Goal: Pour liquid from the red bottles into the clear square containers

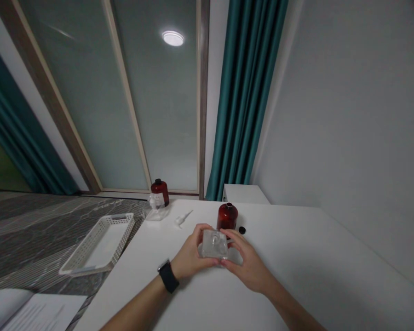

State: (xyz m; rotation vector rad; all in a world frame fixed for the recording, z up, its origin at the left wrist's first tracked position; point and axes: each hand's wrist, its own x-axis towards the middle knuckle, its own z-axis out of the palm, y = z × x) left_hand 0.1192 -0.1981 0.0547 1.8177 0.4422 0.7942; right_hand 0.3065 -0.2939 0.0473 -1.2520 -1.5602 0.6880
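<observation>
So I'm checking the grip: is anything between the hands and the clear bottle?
Nothing visible: left hand and right hand both hold the clear bottle directly. The open red bottle stands behind it.

Sat on the table (313, 257): glass bottle (214, 243) between both hands, jar (227, 216) just behind, basket (100, 243) far left.

White table (313, 257) with red bottle (227, 216), small black cap (242, 230), clear pump nozzle (182, 218)
</observation>
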